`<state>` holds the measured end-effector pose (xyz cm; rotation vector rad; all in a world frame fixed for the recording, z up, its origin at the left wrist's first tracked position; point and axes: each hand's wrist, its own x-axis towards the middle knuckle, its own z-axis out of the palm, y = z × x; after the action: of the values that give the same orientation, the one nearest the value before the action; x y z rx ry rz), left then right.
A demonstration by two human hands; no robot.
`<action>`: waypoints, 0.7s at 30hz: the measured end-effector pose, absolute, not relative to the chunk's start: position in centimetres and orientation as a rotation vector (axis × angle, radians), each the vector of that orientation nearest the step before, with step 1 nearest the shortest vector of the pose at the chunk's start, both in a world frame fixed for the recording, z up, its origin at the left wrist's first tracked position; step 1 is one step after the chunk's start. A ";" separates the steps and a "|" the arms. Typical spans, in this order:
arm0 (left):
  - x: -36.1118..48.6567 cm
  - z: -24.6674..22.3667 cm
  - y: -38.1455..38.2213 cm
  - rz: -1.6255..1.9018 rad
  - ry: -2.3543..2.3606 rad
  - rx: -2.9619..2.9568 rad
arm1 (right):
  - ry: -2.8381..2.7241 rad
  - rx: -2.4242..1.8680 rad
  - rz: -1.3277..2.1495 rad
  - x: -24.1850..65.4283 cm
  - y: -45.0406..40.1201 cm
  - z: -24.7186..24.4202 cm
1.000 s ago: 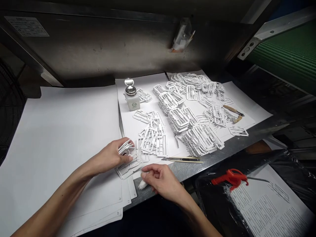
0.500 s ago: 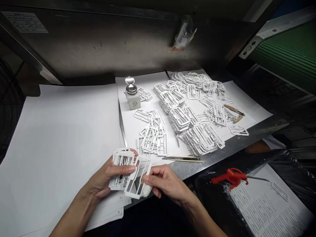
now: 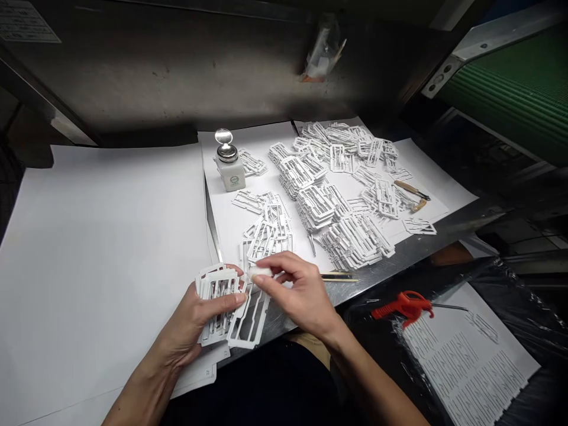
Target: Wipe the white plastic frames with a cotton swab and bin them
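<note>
A stack of thin white frames (image 3: 218, 307) is gripped between the thumb and fingers of my left hand (image 3: 195, 316). One more white frame (image 3: 247, 325) sticks out to the right from under that thumb, tilted. My right hand (image 3: 299, 290) pinches a small white wad (image 3: 261, 271) at the top end of this frame. Just beyond my hands lies a loose pile of similar white frames (image 3: 270, 228). Behind that pile stands a white bottle (image 3: 231, 175) with its metal lid raised.
Tall stacks of white frames (image 3: 317, 204) fill the middle and right of the paper. Cutting tools (image 3: 410, 190), tweezers (image 3: 312, 244) and thin sticks (image 3: 339, 277) lie nearby. A red air gun (image 3: 406, 306) rests at lower right. White paper (image 3: 110, 236) covers the left side.
My right hand has moved up with the white wad, from the lower right edge of the tilted frame to its top end. The whole view has shifted slightly.
</note>
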<state>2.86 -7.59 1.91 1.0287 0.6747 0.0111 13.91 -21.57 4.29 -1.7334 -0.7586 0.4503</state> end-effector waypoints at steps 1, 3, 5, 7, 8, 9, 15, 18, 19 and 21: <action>2.9 1.8 -7.7 0.022 0.672 1.018 | -0.864 -1.774 0.386 13.8 -21.5 4.3; 2.8 1.7 -7.8 0.051 0.684 0.987 | -0.964 -1.836 0.312 13.9 -22.0 4.1; 2.8 1.4 -7.9 0.072 0.706 0.959 | -0.949 -1.889 0.315 14.2 -23.0 3.9; 2.8 1.3 -8.0 0.086 0.725 0.943 | -0.899 -1.928 0.331 14.6 -24.0 3.7; 2.8 1.2 -8.1 0.093 0.733 0.942 | -0.873 -1.936 0.328 14.7 -24.4 3.6; 2.8 1.2 -8.2 0.097 0.739 0.943 | -0.847 -1.940 0.319 14.7 -24.6 3.6; 3.2 1.5 -8.7 0.118 0.728 0.976 | -0.913 -1.867 0.211 14.2 -23.7 3.6; 3.4 1.5 -9.0 0.168 0.721 0.956 | -0.992 -1.864 0.222 13.5 -23.8 3.5; 3.4 1.4 -9.0 0.191 0.728 0.943 | -1.006 -1.864 0.238 13.2 -24.0 3.4; 3.6 1.3 -9.1 0.235 0.748 0.921 | -1.037 -1.856 0.276 12.3 -24.6 3.2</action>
<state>3.56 -9.09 1.27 0.9207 0.7482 0.2350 12.33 -24.56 3.25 -1.8565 -1.0373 0.2763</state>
